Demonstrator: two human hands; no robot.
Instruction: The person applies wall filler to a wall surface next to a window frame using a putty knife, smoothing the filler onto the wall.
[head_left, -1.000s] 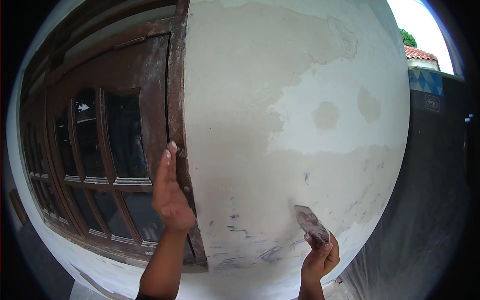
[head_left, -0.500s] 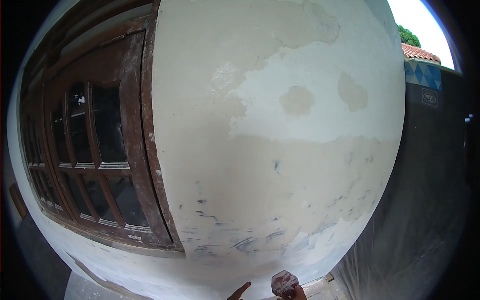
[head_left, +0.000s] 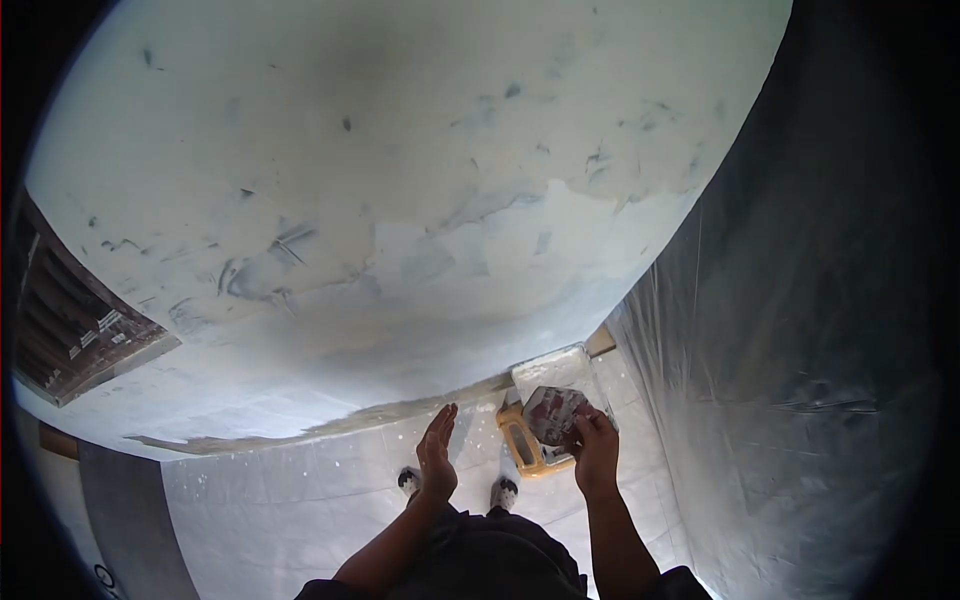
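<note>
My right hand (head_left: 597,447) pinches the edge of a dark reddish, roughly hexagonal piece (head_left: 556,415) smeared with white. Below that piece, a yellow-handled container or tool (head_left: 520,440) and a white-coated tray (head_left: 555,372) are partly covered by it. My left hand (head_left: 437,455) is raised in front of my body with its fingers stretched out and nothing in it. Ahead of both hands stands the patchy white and beige wall (head_left: 330,230) with dark scuffs.
A brown wooden window frame (head_left: 110,345) is at the left. Translucent plastic sheeting (head_left: 780,400) hangs on the right. My feet (head_left: 504,492) stand on a pale, speckled floor covering (head_left: 300,510). A small brown block (head_left: 601,341) lies by the wall's base.
The view has tilted down to the lower wall and floor. Both hands and forearms now show more fully, and the right hand still holds the reddish piece.
</note>
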